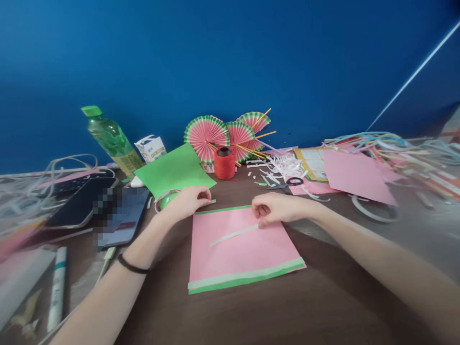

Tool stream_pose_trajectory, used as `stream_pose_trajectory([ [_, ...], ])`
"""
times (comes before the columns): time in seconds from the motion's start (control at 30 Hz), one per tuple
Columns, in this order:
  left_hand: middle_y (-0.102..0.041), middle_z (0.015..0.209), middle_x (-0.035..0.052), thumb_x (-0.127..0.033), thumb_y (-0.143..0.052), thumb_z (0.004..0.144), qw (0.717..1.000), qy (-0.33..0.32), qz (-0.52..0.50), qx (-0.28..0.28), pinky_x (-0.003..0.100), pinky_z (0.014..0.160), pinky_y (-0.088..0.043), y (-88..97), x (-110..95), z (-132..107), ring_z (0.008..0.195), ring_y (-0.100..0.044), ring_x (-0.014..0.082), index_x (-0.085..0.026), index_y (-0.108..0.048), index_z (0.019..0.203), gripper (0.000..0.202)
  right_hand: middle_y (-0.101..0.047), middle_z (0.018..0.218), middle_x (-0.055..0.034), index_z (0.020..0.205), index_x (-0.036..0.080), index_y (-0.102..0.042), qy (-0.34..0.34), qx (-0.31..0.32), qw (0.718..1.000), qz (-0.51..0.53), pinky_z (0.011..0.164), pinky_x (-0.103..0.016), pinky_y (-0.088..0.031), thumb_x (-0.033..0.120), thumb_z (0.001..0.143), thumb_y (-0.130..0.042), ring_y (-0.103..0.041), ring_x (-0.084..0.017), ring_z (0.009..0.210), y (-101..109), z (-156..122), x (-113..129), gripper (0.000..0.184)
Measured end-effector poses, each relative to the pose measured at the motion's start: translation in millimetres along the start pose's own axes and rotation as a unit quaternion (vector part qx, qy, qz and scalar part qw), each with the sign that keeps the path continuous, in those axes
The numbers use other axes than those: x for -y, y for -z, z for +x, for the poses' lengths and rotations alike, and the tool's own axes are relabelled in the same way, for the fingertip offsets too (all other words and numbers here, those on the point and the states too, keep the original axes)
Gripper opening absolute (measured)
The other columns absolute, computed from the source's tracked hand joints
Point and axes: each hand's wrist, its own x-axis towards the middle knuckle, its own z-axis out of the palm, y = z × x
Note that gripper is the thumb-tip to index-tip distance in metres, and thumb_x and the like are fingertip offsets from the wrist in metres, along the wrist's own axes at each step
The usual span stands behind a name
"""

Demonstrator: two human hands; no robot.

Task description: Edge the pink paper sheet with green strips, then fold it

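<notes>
In front of me lies a pink paper sheet with green along its far and near edges and a pale band beside the near one. My right hand, over the sheet's far right part, pinches one end of a narrow white strip; the strip slants down to the left across the pink. Beyond the sheet's far left corner, my left hand is closed, with a short pale strip at its fingertips. A roll of tape is beside that hand, partly hidden by it.
Green paper, a red thread spool and pleated watermelon fans stand behind. Scissors, white paper scraps and pink sheets lie right. Left are a bottle, a phone and a marker.
</notes>
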Motion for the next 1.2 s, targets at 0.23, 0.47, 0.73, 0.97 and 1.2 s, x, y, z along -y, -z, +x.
stream_pose_trajectory([
  [0.23, -0.063, 0.072, 0.0008, -0.038, -0.053, 0.070, 1.000, -0.003, -0.005, 0.011, 0.025, 0.062, -0.039, 2.4, 8, 2, 0.066, -0.055, 0.0158, -0.019, -0.059, 0.069, 0.021, -0.051, 0.071, -0.0006, 0.068, 0.015, -0.059, 0.018, 0.020, 1.000, 0.011, 0.057, -0.022, -0.035, 0.026, 0.067, -0.060, -0.047, -0.011, 0.063, 4, 1, -4, 0.011],
  [0.47, -0.060, 0.065, -0.0004, -0.037, -0.055, 0.067, 1.000, 0.007, -0.019, 0.021, 0.024, 0.059, -0.039, 2.4, 8, 3, 0.062, -0.054, 0.0150, -0.019, -0.057, 0.068, 0.018, -0.052, 0.073, -0.0006, 0.074, 0.016, -0.058, -0.008, -0.004, 0.999, 0.047, 0.056, -0.022, -0.036, 0.033, 0.067, -0.060, -0.048, -0.011, 0.063, 7, -1, -5, 0.019],
  [0.73, -0.064, 0.072, 0.0006, -0.040, -0.052, 0.069, 1.000, 0.010, -0.009, 0.024, 0.024, 0.062, -0.040, 3.8, 9, 2, 0.066, -0.056, 0.0159, -0.018, -0.059, 0.071, 0.023, -0.052, 0.064, 0.0004, 0.070, 0.016, -0.059, 0.007, 0.027, 1.000, -0.005, 0.054, -0.022, -0.033, 0.027, 0.067, -0.060, -0.046, -0.011, 0.059, -2, -1, 9, 0.012],
  [0.97, -0.067, 0.084, 0.0021, -0.040, -0.046, 0.074, 0.999, 0.000, -0.020, 0.031, 0.024, 0.072, -0.040, 7.8, 11, 2, 0.078, -0.058, 0.0178, -0.018, -0.062, 0.076, 0.027, -0.052, 0.064, 0.0012, 0.073, 0.015, -0.058, -0.025, -0.038, 0.997, 0.066, 0.054, -0.023, -0.033, 0.032, 0.069, -0.056, -0.045, -0.010, 0.058, 3, 3, 3, 0.017],
  [1.2, -0.065, 0.073, 0.0013, -0.036, -0.052, 0.070, 0.999, -0.008, -0.041, 0.027, 0.024, 0.063, -0.041, 1.9, 7, 2, 0.067, -0.057, 0.0162, -0.018, -0.061, 0.074, 0.020, -0.049, 0.075, -0.0015, 0.070, 0.014, -0.060, -0.033, -0.151, 0.986, 0.068, 0.062, -0.024, -0.038, 0.034, 0.067, -0.057, -0.047, -0.011, 0.065, 3, 20, -19, 0.020],
])
